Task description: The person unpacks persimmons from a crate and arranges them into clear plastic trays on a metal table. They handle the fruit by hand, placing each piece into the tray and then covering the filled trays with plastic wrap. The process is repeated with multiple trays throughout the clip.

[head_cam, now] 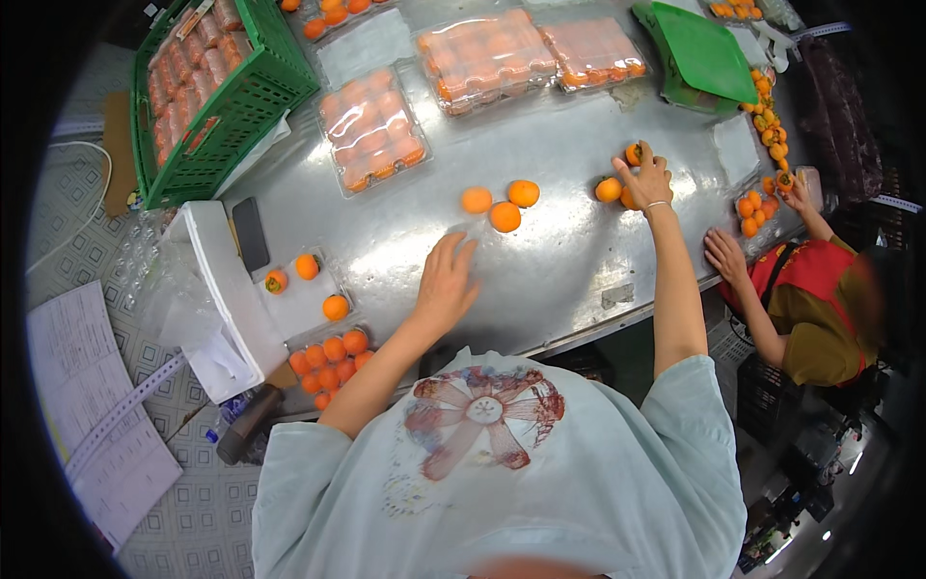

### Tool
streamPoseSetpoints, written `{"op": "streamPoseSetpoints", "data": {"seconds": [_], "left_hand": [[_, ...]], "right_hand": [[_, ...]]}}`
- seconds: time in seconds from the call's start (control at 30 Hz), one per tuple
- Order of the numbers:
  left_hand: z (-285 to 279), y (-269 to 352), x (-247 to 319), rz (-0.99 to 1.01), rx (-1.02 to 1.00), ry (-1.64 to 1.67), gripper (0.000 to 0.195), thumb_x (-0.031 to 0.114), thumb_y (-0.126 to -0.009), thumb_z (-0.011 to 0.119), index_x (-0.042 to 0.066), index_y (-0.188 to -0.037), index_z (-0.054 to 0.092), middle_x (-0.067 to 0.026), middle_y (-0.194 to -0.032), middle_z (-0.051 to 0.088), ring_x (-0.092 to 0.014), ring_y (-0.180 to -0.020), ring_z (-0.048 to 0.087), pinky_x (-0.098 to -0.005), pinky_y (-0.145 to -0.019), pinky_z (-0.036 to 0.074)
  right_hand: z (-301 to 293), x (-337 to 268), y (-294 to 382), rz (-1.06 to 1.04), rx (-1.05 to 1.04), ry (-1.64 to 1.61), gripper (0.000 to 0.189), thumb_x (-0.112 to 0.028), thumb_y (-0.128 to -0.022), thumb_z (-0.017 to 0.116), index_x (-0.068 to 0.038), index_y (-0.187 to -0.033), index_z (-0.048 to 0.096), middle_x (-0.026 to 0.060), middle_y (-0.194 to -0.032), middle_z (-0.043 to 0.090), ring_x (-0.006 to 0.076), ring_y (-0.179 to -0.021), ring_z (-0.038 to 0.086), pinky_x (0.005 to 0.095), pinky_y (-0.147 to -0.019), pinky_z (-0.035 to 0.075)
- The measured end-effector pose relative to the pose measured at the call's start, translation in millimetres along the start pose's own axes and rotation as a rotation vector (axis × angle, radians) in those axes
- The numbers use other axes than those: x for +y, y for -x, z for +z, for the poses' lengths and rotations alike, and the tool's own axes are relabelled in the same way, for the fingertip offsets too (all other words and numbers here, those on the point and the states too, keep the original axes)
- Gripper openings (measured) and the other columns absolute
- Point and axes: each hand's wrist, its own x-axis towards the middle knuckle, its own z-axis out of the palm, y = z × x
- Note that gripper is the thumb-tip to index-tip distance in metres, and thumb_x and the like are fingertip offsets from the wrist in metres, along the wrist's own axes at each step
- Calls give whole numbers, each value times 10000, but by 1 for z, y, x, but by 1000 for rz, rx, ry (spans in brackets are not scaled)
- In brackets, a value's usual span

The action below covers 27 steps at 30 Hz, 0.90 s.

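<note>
My right hand point(651, 182) reaches over a small group of orange persimmons on the metal table point(550, 282). One persimmon point(634, 153) with a green calyx sits between its thumb and index finger. Another persimmon point(629, 197) is partly covered by the palm, and a third persimmon point(608, 189) lies just left of it. My left hand point(445, 282) is empty, its fingers apart, over the table nearer to me. Beyond it lie three loose persimmons: one on the left point(477, 200), one in front point(505, 216) and one on the right point(524, 192).
Clear clamshell packs point(372, 130) of persimmons line the back. A green crate point(231, 123) stands back left; a phone point(250, 233) and an open tray point(296, 289) with three persimmons lie left. At right, a co-worker's hand point(725, 255) rests by the table edge near another fruit pack point(756, 210).
</note>
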Motion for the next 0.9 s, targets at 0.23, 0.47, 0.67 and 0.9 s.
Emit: {"op": "streamPoseSetpoints", "data": {"seconds": [0.23, 0.47, 0.67, 0.9], "left_hand": [[28, -39, 29, 34, -66, -163, 786, 53, -759, 743, 99, -1479, 432, -207, -1525, 351, -423, -1425, 320, -567, -1148, 309], [63, -100, 9, 324, -144, -481, 711, -7, -824, 578, 209, -1490, 452, -128, -1596, 304, -376, -1498, 246, -701, -1145, 192], [64, -134, -14, 368, -194, -572, 591, 36, -798, 618, 171, -1370, 554, -111, -1624, 278, -366, -1481, 291, -596, -1114, 347], [53, -147, -17, 316, -240, -513, 471, 26, -861, 554, 130, -1320, 578, -142, -1617, 283, -407, -1468, 296, -524, -1077, 402]], "right_hand": [[10, -23, 40, -40, 33, -167, 956, -619, -740, 759, -193, -1486, 339, 207, -1350, 453, 464, -1165, 537, 549, -962, 478], [19, -41, 50, -263, 49, -226, 850, -478, -682, 834, -246, -1398, 437, 178, -1302, 451, 430, -1151, 526, 519, -907, 526], [29, -78, 43, -471, 24, -213, 770, -470, -678, 834, -263, -1348, 516, 174, -1277, 464, 407, -1137, 534, 504, -860, 548], [32, -106, 41, -583, -118, -163, 752, -519, -780, 757, -292, -1436, 470, 193, -1400, 407, 397, -1215, 483, 471, -901, 545]]}}
